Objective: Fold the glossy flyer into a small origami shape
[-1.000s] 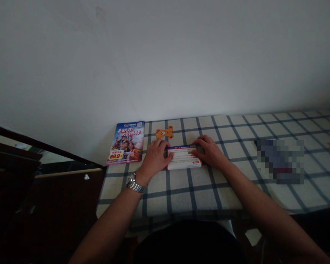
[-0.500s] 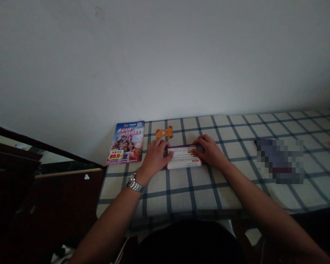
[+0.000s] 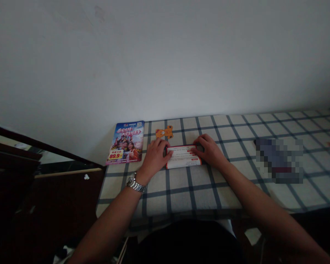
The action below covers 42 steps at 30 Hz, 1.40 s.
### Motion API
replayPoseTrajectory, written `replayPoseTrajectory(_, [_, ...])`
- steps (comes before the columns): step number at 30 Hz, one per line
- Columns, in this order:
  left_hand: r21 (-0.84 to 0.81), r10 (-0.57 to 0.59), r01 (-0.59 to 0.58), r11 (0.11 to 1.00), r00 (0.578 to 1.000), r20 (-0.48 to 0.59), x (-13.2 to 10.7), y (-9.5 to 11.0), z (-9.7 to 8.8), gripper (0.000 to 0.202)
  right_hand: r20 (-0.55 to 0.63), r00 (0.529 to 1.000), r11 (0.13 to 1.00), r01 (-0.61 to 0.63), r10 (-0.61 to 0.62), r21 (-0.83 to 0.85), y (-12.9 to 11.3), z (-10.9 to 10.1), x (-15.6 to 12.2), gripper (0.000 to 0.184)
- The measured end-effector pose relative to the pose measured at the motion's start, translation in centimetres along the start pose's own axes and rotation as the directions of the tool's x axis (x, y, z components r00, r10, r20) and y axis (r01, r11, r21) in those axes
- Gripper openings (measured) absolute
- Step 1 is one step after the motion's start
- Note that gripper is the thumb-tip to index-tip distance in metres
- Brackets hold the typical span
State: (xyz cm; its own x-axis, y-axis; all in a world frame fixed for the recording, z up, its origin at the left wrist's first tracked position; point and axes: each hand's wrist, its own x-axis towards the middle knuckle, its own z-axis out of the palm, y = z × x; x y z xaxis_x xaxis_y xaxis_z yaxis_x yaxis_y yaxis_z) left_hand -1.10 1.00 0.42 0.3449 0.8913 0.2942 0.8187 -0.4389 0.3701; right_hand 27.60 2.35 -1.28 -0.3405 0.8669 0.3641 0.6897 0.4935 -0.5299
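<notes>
Fingers bent; left hand, right hand holding leaflet by ends.

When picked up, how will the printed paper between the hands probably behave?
The printed paper looks like sheet material, so probably light and flexible. It seems folded or rolled, so it might spring open without the left hand and right hand on it.

The left wrist bears one wristwatch, silver-coloured with a metallic finish, on a bracelet of linked segments; dial markings are too small to read. The left forearm and right forearm are bare, as are the left hand and right hand. A black or near-black garment shows a rounded outline over the body; its fabric and seams are lost in shadow.
</notes>
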Motion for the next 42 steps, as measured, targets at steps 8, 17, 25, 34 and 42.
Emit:
replayPoseTrajectory(8, [-0.016, 0.006, -0.006, 1.000, 1.000, -0.011, 0.02, -0.19, 0.09, 0.018, -0.001, 1.000, 1.000, -0.014, 0.014, 0.001, -0.02, -0.02, 0.03, 0.012])
replayPoseTrajectory(17, [-0.024, -0.008, 0.008, 1.000, 1.000, 0.004, 0.11, 0.18, -0.26, 0.016, -0.003, 0.999, 0.999, -0.032, 0.032, 0.005, -0.17, -0.07, 0.03, 0.012])
replayPoseTrajectory(25, [-0.014, 0.008, -0.008, 1.000, 1.000, -0.010, 0.09, 0.05, -0.10, 0.017, -0.007, 0.999, 0.999, -0.036, 0.037, 0.005, -0.26, -0.12, 0.10, 0.012])
replayPoseTrajectory(34, [-0.016, 0.000, -0.001, 1.000, 1.000, -0.009, -0.01, -0.13, 0.01, 0.017, -0.010, 0.999, 0.999, -0.045, 0.045, 0.019, -0.06, -0.06, 0.13, 0.013])
replayPoseTrajectory(42, [-0.030, -0.017, 0.016, 0.999, 1.000, -0.023, -0.02, -0.15, 0.03, 0.018, -0.013, 0.999, 0.999, -0.046, 0.047, 0.024, -0.19, -0.10, 0.01, 0.012])
